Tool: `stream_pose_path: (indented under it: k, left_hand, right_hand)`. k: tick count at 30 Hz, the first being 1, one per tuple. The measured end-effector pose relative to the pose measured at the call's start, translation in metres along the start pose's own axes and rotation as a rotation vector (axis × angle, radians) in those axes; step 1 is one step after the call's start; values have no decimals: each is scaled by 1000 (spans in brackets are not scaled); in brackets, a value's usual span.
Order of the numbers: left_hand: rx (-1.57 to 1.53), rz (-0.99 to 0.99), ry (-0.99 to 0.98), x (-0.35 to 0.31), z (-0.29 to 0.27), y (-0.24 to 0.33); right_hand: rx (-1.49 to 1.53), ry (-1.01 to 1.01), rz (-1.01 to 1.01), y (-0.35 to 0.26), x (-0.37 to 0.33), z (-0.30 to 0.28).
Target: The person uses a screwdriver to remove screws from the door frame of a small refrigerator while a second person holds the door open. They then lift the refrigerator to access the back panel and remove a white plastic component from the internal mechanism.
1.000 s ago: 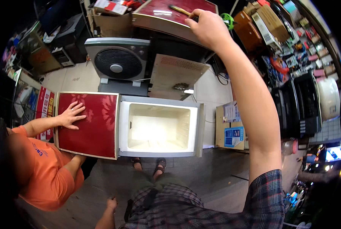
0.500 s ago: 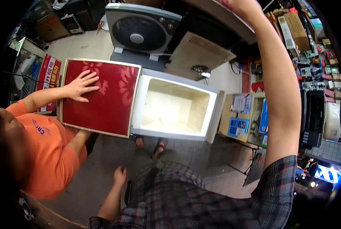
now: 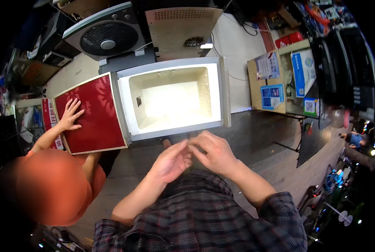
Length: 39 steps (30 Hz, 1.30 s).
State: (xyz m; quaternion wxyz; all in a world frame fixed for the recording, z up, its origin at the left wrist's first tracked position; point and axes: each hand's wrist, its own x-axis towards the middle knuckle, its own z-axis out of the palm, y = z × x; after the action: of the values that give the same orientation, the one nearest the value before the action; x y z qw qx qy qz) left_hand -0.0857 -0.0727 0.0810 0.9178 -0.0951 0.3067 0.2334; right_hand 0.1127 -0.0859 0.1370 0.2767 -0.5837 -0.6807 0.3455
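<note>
In the head view, the left hand [image 3: 170,161] curls loosely close to the right hand [image 3: 214,151], fingers narrowed, before the open white compartment [image 3: 175,101]; whether they hold anything I cannot tell. A co-worker's hand [image 3: 71,116] rests on the adjoining red panel [image 3: 96,113]. Slipping fingers might drop anything small.

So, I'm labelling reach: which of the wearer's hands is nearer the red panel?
Left. The left hand is right of and below the red panel in view; the right hand sits farther right, below the white-lined compartment.
</note>
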Motion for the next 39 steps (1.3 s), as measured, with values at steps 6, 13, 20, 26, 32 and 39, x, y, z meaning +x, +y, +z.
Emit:
stream_pose_path:
  k: [6,13,20,26,32,39]
  left_hand:
    - [-193,-175,39,15,25,-66]
    - [-113,-87,69,30,31,-107]
    - [-3,94,212,77,-36,-101]
    - [-38,117,282,103,-61,-107]
    - [-56,130,205,107,-31,-110]
    - [-119,110,181,110,-35,-110]
  right_hand:
    - [-44,243,-50,37,-60,-11]
    - [-38,252,-116,58,-101,-33]
    - [-100,310,66,50,-143,-114]
    - [369,646,49,46,-172,-148]
    - [359,612,-70,50,-185,-135]
    - [199,587,-79,56,-194,-129]
